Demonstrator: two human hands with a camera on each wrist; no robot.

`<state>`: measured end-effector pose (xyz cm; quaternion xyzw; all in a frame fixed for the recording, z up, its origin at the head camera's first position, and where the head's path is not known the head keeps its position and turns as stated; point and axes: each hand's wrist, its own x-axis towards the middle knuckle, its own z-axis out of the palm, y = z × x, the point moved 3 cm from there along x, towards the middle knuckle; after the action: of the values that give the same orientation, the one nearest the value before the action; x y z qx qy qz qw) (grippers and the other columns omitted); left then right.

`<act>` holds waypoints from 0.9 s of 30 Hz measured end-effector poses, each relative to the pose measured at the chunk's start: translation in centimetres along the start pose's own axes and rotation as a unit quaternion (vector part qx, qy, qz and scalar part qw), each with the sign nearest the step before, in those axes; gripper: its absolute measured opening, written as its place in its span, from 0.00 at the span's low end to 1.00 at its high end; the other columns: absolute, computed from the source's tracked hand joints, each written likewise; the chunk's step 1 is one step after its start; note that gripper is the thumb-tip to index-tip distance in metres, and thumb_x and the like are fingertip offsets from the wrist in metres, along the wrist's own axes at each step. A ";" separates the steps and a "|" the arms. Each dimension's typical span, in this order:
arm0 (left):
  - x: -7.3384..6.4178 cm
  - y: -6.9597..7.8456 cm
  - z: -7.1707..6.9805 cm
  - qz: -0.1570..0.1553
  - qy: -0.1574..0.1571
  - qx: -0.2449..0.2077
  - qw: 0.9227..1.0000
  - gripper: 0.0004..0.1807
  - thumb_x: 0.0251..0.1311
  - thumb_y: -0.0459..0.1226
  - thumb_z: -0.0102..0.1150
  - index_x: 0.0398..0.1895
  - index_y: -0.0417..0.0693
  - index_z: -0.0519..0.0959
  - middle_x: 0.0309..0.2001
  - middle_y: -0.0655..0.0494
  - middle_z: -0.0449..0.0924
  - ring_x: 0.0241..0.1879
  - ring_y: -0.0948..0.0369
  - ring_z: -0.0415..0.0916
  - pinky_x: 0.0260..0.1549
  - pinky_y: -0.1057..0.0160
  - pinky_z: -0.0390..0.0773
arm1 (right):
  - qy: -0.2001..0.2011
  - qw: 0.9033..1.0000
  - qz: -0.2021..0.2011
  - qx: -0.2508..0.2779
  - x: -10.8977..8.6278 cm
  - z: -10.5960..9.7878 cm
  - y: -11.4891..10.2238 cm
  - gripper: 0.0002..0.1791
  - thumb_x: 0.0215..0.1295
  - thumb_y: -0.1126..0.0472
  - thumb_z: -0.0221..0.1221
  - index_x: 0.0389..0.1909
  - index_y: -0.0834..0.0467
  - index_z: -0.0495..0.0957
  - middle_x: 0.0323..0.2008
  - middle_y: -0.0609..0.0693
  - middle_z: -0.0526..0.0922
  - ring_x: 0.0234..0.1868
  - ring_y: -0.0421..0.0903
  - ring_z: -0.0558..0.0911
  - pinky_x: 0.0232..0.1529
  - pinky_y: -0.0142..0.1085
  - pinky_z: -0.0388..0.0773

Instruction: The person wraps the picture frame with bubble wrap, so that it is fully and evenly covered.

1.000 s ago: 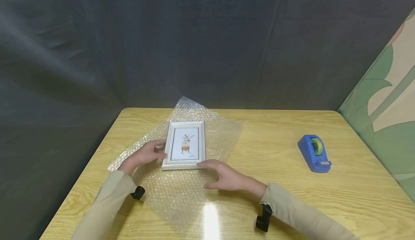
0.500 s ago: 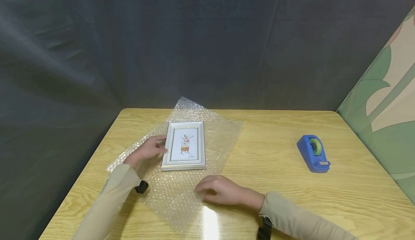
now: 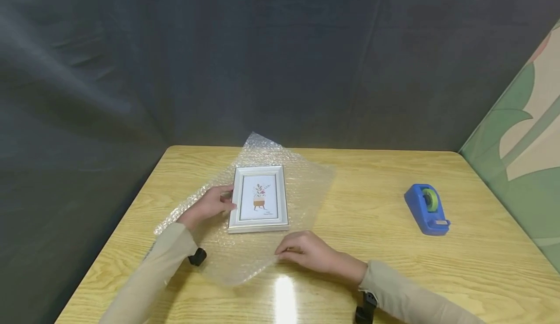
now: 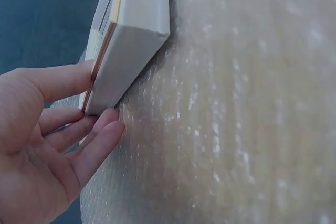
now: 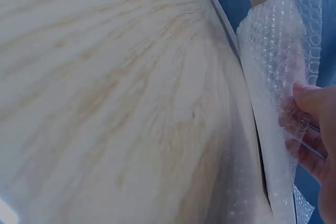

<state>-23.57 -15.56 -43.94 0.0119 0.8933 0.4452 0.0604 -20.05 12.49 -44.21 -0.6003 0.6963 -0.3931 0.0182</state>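
Observation:
A silver-white picture frame [image 3: 259,199] lies face up on a sheet of bubble wrap [image 3: 306,183], its print showing a potted plant. My left hand [image 3: 211,203] grips the frame's left side, with the thumb on the front edge. In the left wrist view, the fingers [image 4: 100,148] of that hand reach the frame's side and the wrap. Below the frame's lower right corner, my right hand [image 3: 311,253] pinches the edge of the bubble wrap. The right wrist view shows the clear wrap [image 5: 273,61] lifted off the table between thumb and fingers.
A blue tape dispenser [image 3: 426,209] with a green roll stands on the right of the wooden table [image 3: 363,188]. Dark fabric [image 3: 280,61] hangs behind the table, and a leaf-patterned panel [image 3: 520,144] borders it on the right.
My right hand has left the frame's lower right corner, come down towards me and taken hold of the wrap, whose near corner is now lifted. The left hand stays on the frame.

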 end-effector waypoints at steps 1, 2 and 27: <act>0.0 0.2 0.3 -0.002 0.002 0.001 1.000 0.35 0.52 0.31 0.61 0.64 0.32 0.59 0.56 0.36 0.69 0.41 0.53 0.75 0.33 0.65 0.79 | 0.004 1.000 0.005 0.015 -0.2 -0.2 0.0 0.04 0.57 0.65 0.59 0.32 0.59 0.82 0.32 0.47 0.84 0.35 0.36 0.80 0.40 0.22 0.76; 0.0 0.3 0.6 -0.001 0.004 0.002 1.000 0.35 0.52 0.31 0.61 0.64 0.32 0.59 0.54 0.36 0.71 0.40 0.53 0.76 0.33 0.65 0.79 | 0.007 0.999 0.010 0.030 -0.4 -0.4 0.0 0.04 0.56 0.65 0.59 0.32 0.60 0.82 0.31 0.48 0.84 0.34 0.36 0.81 0.39 0.23 0.76; -0.3 4.2 5.3 0.004 -0.015 0.029 0.999 0.38 0.49 0.33 0.64 0.64 0.35 0.59 0.51 0.41 0.73 0.26 0.62 0.75 0.23 0.65 0.78 | 0.083 0.983 0.144 0.083 -2.4 -5.3 -1.4 0.04 0.53 0.72 0.59 0.31 0.67 0.79 0.27 0.57 0.82 0.27 0.39 0.77 0.27 0.33 0.79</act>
<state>-22.77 -8.87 -43.74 0.0237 0.9049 0.4188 0.0714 -20.92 17.35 -40.82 -0.4558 0.7392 -0.4914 0.0669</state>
